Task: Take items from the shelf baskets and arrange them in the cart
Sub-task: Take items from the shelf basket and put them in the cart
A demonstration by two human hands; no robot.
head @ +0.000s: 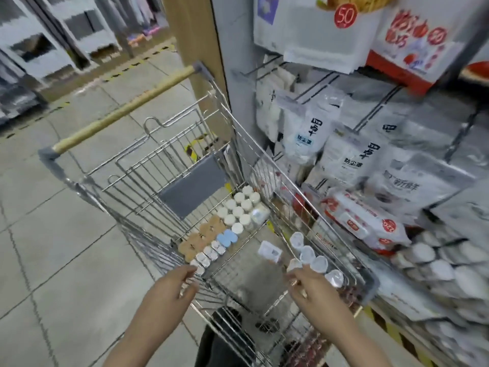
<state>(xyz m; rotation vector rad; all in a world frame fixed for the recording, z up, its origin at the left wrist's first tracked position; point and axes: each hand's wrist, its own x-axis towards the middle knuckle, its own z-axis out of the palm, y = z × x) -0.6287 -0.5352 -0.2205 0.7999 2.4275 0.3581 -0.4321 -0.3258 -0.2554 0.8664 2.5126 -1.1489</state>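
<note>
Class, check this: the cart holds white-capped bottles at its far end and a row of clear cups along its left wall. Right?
Not quite. In the head view the clear cups line the cart's right wall, by the shelf. The white-capped bottles do stand at the far end.

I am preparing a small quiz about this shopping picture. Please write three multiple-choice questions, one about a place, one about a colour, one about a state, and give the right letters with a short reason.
1. Where does the row of clear-lidded cups stand?
A. along the cart's right side, next to the shelf
B. on the floor
C. on the cart handle

2. What colour is the cart handle?
A. red
B. light wood tone
C. green

3. What is the left hand doing?
A. gripping the handle
B. holding a bag
C. hanging open over the cart's near edge, holding nothing

Answers: 1 A, the cups line up inside the wire wall of the cart beside the shelf goods. 2 B, the bar is pale wood with grey end caps. 3 C, its fingers are relaxed and nothing is in them; the right hand reaches the nearest cup.
</note>
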